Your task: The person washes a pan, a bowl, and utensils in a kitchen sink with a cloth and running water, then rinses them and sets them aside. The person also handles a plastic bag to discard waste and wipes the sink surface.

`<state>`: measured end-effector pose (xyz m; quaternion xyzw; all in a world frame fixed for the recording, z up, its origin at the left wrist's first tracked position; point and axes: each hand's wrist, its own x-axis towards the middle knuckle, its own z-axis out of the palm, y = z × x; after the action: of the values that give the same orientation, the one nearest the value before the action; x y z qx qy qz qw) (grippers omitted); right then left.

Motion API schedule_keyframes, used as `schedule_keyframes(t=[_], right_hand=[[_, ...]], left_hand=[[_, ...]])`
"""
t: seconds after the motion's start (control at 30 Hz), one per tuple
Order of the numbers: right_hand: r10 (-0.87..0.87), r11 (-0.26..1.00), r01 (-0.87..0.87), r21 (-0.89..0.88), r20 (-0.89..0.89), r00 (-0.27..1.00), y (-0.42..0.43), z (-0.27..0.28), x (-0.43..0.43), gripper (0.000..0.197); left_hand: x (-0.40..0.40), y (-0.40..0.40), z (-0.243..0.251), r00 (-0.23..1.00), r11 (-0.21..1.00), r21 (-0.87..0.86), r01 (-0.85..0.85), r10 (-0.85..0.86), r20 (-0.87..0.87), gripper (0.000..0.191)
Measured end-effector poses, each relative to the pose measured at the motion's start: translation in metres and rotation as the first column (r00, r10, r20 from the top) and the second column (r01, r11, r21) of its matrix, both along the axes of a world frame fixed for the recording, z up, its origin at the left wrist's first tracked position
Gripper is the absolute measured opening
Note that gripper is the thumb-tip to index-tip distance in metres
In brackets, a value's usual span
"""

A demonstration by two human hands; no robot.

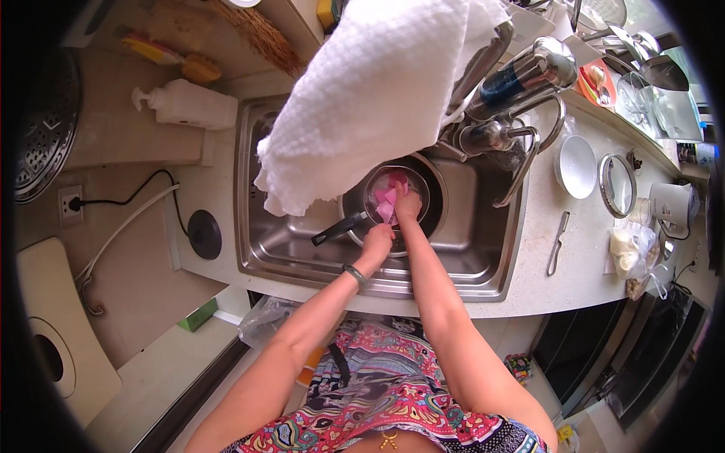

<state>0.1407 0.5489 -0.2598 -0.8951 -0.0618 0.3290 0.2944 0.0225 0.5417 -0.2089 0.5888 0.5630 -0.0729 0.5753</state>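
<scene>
Inside a stainless steel sink (464, 232), a small round pan or strainer (371, 189) with a black handle (338, 229) rests within a larger metal pan (442, 198). My right hand (409, 205) presses a crumpled pink cloth (387, 203) against the inside of the small vessel. At its near rim, my left hand (378, 242) is closed with the thumb and fingers together, close to the cloth's lower end; what it grips is too small to tell. A large white textured towel (368, 102) hangs over the far part of the sink and hides some of it.
A metal faucet (529, 164) and chrome water filter (524, 76) rise behind the sink. Right of it lie a white bowl (576, 167), a glass lid (617, 186) and a peeler (558, 243). A white pump bottle (195, 105) and black round disc (204, 234) are at left.
</scene>
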Motion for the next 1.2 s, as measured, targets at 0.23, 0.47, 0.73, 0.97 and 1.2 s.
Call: schedule_keyframes(t=[0.23, 0.47, 0.73, 0.97, 1.2], right_hand=[[-0.279, 0.676, 0.712, 0.189, -0.829, 0.485, 0.002, 0.012, -0.039, 0.038], [-0.255, 0.855, 0.483, 0.190, -0.656, 0.710, -0.014, -0.015, -0.036, 0.031], [0.057, 0.929, 0.091, 0.359, -0.380, 0.923, -0.052, 0.013, -0.021, 0.033], [0.545, 0.823, -0.512, 0.245, -0.086, 0.834, -0.041, 0.059, -0.010, 0.030], [0.401, 0.758, -0.578, 0.303, 0.482, 0.779, -0.051, 0.097, 0.001, 0.041]], left_hand=[[0.015, 0.035, 0.030, 0.943, 0.869, -0.403, -0.288, 0.331, 0.040, 0.029], [0.013, 0.020, 0.027, 0.953, 0.833, -0.493, -0.251, 0.303, 0.027, 0.030], [-0.007, 0.044, 0.012, 0.976, 0.813, 0.547, 0.199, -0.217, -0.032, 0.024], [0.032, 0.094, 0.036, 0.842, 0.944, 0.254, -0.209, 0.041, 0.539, 0.015], [0.045, 0.086, 0.076, 0.761, 0.948, 0.017, -0.318, 0.244, 0.601, 0.019]])
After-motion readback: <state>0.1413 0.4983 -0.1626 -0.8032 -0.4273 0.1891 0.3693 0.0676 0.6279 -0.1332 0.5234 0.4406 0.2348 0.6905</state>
